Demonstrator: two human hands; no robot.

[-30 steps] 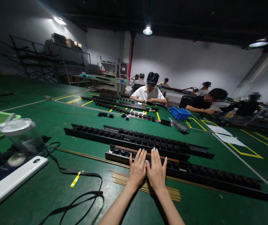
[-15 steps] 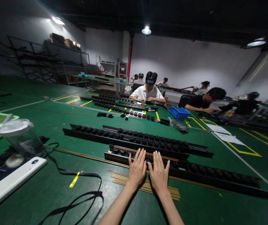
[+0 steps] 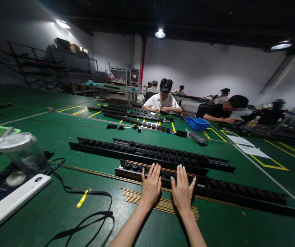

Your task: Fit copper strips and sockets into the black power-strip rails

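Note:
A long black rail (image 3: 240, 197) with dark round parts inside lies nearest me on the green table. My left hand (image 3: 151, 185) rests on its near side, fingers stretched, fingertips at a thin copper-coloured rod (image 3: 134, 163) along the rail's top. To the right, my right hand (image 3: 182, 188) lies on the same rail with its thumb spread and its fingertips at the rod. Below both wrists is a row of short brass rods (image 3: 160, 207), partly covered by my hands. Longer thin rods (image 3: 90, 169) run left from the rail's near side.
Behind lie more black rails (image 3: 98, 148). At left are a white device (image 3: 15, 202), a clear lidded jug (image 3: 26, 154), a green basket (image 3: 1, 129) and a black cable (image 3: 85, 189). A blue bin (image 3: 196, 123) stands farther back, near people seated at the table.
My right hand has slid to the right along the rail, widening the gap between my hands. My left hand has stayed in nearly the same place.

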